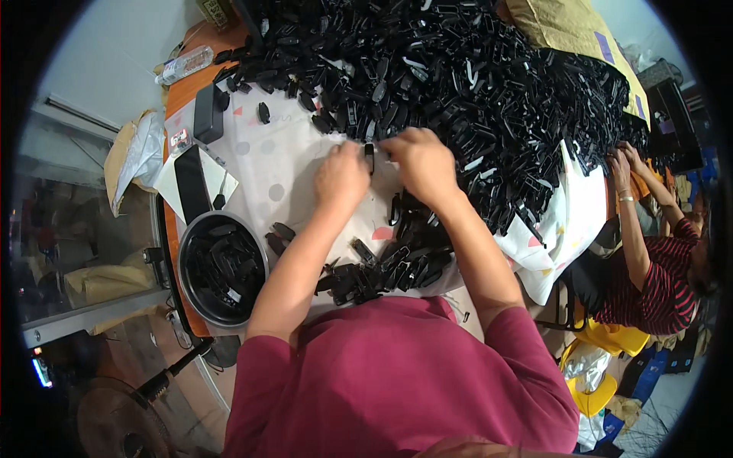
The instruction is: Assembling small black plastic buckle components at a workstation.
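My left hand (342, 175) is closed, with a small oblong black plastic piece (369, 157) upright at its fingertips. Just to the right, my right hand (424, 162) has its fingers curled together; whatever they pinch, if anything, is too small and blurred to name. Both hands are over the pale spotted table cover (290, 172), at the near edge of a big heap of small black plastic pieces (427, 69). Between my forearms lies a smaller cluster of the same black pieces (359, 282).
A round metal bowl (183, 294) of black pieces stands at left, near a dark phone (192, 183), a black box (208, 113) and a clear bottle (185, 66). At far right another person (649, 275) reaches into the heap. A fan (122, 420) stands lower left.
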